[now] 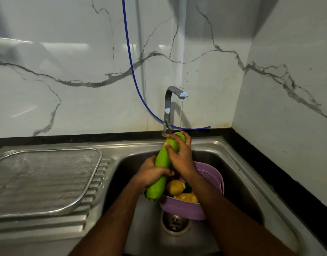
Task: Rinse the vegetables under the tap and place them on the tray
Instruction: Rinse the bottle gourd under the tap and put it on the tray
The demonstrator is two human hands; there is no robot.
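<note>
Both forearms run off the near edge. The right hand (179, 154) and left hand (151, 172) cover chunks of the green gourd (161, 159). Can't tell what the dark green thing in the purple basket (210, 180) is, behind the potatoes (175, 187).

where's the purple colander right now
In the head view the purple colander sits inside the sink basin, right of centre, just above the drain, holding potatoes beneath the right forearm.

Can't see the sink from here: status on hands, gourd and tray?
Left hand grips gourd mid-body; right hand wraps its top under running tap. Tray on drainboard, nothing on it. Potatoes wait in purple basket. Nothing blocking.
</note>
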